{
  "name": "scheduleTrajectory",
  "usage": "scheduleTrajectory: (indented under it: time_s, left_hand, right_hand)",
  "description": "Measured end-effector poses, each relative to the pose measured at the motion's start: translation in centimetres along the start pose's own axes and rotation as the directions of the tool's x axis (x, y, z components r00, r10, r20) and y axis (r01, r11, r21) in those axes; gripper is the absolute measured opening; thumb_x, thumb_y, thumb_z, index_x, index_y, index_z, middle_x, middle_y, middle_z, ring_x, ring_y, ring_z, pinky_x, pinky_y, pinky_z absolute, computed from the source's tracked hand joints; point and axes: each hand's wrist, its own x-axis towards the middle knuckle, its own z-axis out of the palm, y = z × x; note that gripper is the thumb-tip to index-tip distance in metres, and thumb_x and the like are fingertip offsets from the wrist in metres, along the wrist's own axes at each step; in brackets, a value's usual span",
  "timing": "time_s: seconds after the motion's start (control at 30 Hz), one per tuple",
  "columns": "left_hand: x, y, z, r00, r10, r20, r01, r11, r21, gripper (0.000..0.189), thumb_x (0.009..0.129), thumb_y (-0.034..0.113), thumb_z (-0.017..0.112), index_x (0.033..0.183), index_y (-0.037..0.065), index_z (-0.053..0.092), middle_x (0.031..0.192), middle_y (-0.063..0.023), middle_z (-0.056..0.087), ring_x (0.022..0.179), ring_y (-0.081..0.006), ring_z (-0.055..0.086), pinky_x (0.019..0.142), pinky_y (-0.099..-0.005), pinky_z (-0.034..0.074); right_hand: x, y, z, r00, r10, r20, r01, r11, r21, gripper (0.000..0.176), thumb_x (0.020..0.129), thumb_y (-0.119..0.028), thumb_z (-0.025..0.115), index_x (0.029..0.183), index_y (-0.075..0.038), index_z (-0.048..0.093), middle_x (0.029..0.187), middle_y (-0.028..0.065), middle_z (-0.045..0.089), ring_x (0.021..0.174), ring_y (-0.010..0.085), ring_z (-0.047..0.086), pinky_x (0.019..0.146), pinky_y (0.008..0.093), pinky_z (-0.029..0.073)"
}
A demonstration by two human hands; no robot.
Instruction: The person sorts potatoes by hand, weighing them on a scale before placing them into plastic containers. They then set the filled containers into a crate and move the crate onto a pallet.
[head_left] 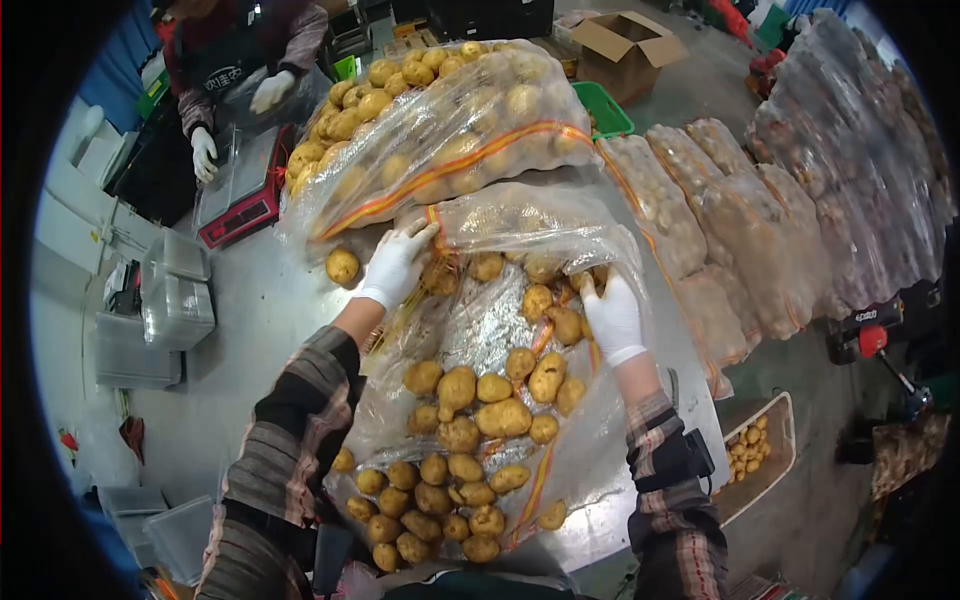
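Observation:
A clear plastic sack [530, 215] with red-and-yellow stripes lies opened across the metal table, its upper part folded back. My left hand [395, 265], in a white glove, has its fingers closed on the sack's edge at the left. On the right, my gloved right hand [612, 318] grips the sack's other edge, close to some potatoes; its fingertips are partly hidden. Between and below my hands, loose potatoes [503, 418] lie on the spread plastic, with a tighter cluster [432, 498] nearest me. One single potato [342, 266] rests left of my left hand.
A full potato sack [450, 150] lies behind. Across the table, a co-worker's gloved hands [203, 155] are near a red scale [240, 215]. Clear plastic boxes [178, 300] stand left. More filled sacks [740, 220], a potato crate [790, 430], a green basket [603, 110] and a cardboard box [630, 55] are right.

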Motion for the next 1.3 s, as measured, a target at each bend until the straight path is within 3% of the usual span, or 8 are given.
scheduleTrajectory:
  time_s: [0.13, 0.33, 0.6, 0.8, 0.87, 1.07, 1.17, 1.3]
  left_hand:
    - [2.3, -2.5, -0.4, 0.800, -0.600, 0.001, 0.466, 0.620, -0.631, 0.022, 0.085, 0.008, 0.053, 0.106, 0.007, 0.061, 0.105, -0.0161, 0.063, 0.105, -0.0306, 0.059, 0.089, -0.0394, 0.046]
    - [-1.6, 3.4, -0.8, 0.932, 0.189, -0.309, -0.159, 0.980, 0.121, 0.040, 0.084, 0.021, 0.063, 0.120, 0.006, 0.054, 0.112, -0.0157, 0.060, 0.108, -0.0288, 0.057, 0.090, -0.0379, 0.046]
    - [1.0, -2.3, 1.9, 0.851, -0.414, -0.322, 0.165, 0.794, -0.585, 0.037, 0.076, -0.005, 0.053, 0.110, 0.003, 0.060, 0.097, -0.0199, 0.066, 0.092, -0.0359, 0.064, 0.079, -0.0353, 0.049]
    - [-1.8, -2.1, 1.0, 0.988, -0.139, -0.069, 0.086, 0.862, -0.500, 0.042, 0.083, 0.005, 0.052, 0.123, -0.005, 0.055, 0.116, -0.0240, 0.062, 0.112, -0.0306, 0.058, 0.098, -0.0343, 0.043]
    - [-4.9, 1.7, -5.0, 0.930, -0.090, 0.356, 0.283, 0.794, -0.538, 0.034, 0.088, 0.012, 0.056, 0.119, -0.001, 0.060, 0.107, -0.0209, 0.066, 0.098, -0.0253, 0.063, 0.091, -0.0322, 0.048]
    - [-9.5, 6.4, -17.8, 0.692, -0.207, 0.691, 0.599, 0.700, -0.390, 0.029, 0.093, 0.025, 0.061, 0.110, 0.001, 0.066, 0.091, -0.0059, 0.068, 0.081, -0.0090, 0.061, 0.071, -0.0259, 0.051]
    - [-10.0, 2.1, -17.0, 0.855, 0.090, 0.510, 0.308, 0.704, -0.640, 0.031, 0.094, 0.029, 0.061, 0.106, 0.001, 0.067, 0.083, -0.0016, 0.066, 0.074, -0.0048, 0.058, 0.065, -0.0234, 0.049]
    - [-5.3, -4.6, -8.9, 0.914, -0.177, 0.365, 0.315, 0.878, -0.361, 0.023, 0.083, 0.013, 0.061, 0.100, -0.002, 0.068, 0.080, -0.0163, 0.069, 0.072, -0.0201, 0.064, 0.068, -0.0330, 0.050]
  right_hand:
    - [0.9, -0.1, 1.1, 0.959, 0.282, -0.025, -0.273, 0.944, 0.187, 0.032, 0.082, -0.017, 0.068, 0.102, 0.006, 0.062, 0.093, 0.0269, 0.065, 0.086, 0.0380, 0.065, 0.077, 0.0407, 0.050]
    - [0.7, -2.1, -2.9, 0.979, 0.162, 0.121, -0.183, 0.965, 0.189, 0.021, 0.077, -0.008, 0.069, 0.094, 0.004, 0.067, 0.079, 0.0181, 0.068, 0.071, 0.0180, 0.065, 0.066, 0.0313, 0.050]
    - [-3.1, -1.8, -1.9, 0.962, -0.249, 0.113, 0.270, 0.926, -0.263, 0.028, 0.084, -0.010, 0.066, 0.108, 0.002, 0.057, 0.081, 0.0227, 0.062, 0.070, 0.0352, 0.063, 0.062, 0.0411, 0.051]
    - [0.6, 0.8, 0.9, 0.987, -0.061, -0.150, 0.003, 0.932, -0.363, 0.037, 0.083, -0.018, 0.065, 0.112, -0.003, 0.048, 0.087, 0.0224, 0.064, 0.076, 0.0407, 0.063, 0.064, 0.0469, 0.051]
    - [0.5, 0.6, -0.3, 0.985, 0.090, -0.150, -0.139, 0.925, -0.355, 0.032, 0.082, -0.015, 0.063, 0.110, -0.006, 0.049, 0.081, 0.0200, 0.064, 0.074, 0.0402, 0.063, 0.064, 0.0464, 0.051]
    - [-3.7, -2.7, -7.7, 0.885, -0.364, -0.290, 0.278, 0.914, -0.297, 0.022, 0.071, 0.004, 0.062, 0.093, -0.001, 0.063, 0.079, 0.0112, 0.064, 0.069, 0.0267, 0.063, 0.064, 0.0352, 0.050]
    - [-3.9, -3.8, -7.6, 0.900, -0.360, -0.246, 0.291, 0.916, -0.276, 0.019, 0.072, 0.004, 0.065, 0.090, -0.004, 0.063, 0.074, 0.0111, 0.063, 0.065, 0.0245, 0.062, 0.060, 0.0339, 0.049]
    - [0.2, -0.8, -0.1, 0.981, -0.172, -0.089, 0.122, 0.907, -0.402, 0.012, 0.079, -0.009, 0.064, 0.091, -0.011, 0.061, 0.074, 0.0153, 0.063, 0.065, 0.0322, 0.063, 0.060, 0.0396, 0.049]
